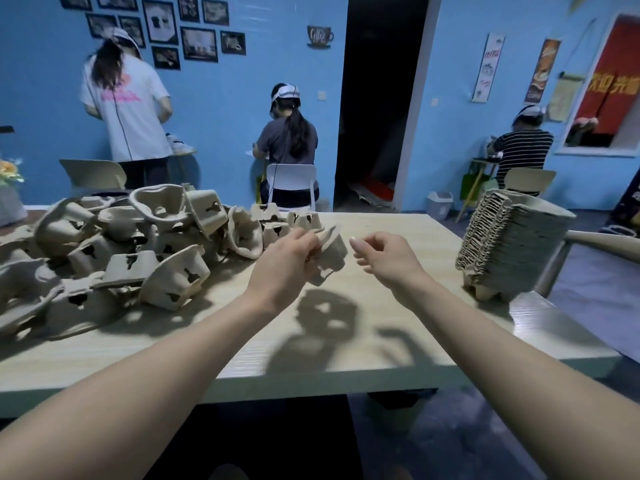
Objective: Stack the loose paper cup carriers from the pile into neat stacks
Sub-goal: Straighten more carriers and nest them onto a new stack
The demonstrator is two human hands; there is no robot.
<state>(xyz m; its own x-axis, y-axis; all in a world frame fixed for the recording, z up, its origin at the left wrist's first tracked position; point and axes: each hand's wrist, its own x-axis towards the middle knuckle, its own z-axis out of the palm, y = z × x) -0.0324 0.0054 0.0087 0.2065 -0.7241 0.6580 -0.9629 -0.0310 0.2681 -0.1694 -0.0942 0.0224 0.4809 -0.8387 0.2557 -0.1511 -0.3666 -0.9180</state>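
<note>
One table: pale wooden table [346, 341], the landmark for everything below.
Pile: loose carriers [114, 251] heaped on the table's left part, tumbled at all angles.
Stack: nested carriers [509, 244] standing near the table's right edge, leaning slightly.
Held carrier: single carrier [329, 254] lifted above the table's middle, between pile and stack.
Left hand [287, 261]: fingers curled, gripping the held carrier's left side.
Right hand [384, 254]: just beside the carrier, not touching; fingers loosely bent, holding nothing.

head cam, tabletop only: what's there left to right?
loose carrier pile → left hand holding one carrier → right hand, holding nothing → neat stack near the table's right edge.
</note>
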